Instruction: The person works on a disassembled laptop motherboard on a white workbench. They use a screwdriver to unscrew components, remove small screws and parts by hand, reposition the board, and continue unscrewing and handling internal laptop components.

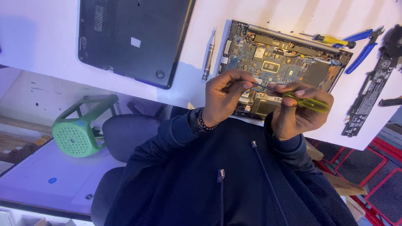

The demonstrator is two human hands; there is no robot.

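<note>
Both hands met over the opened laptop: the right hand gripped a green-handled screwdriver, the left hand apparently pinching its tip.

— What is seen around the work surface?
— A white table is lit brightly from twelve o'clock. At nine o'clock a green plastic stool is set beside a dark office chair.
— And at four o'clock?
— Dark floor mats edged in red are laid.

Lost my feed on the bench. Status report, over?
Left hand pinching screwdriver tip. Right hand shut on its green handle. Both above open laptop. Nothing in the way.
</note>
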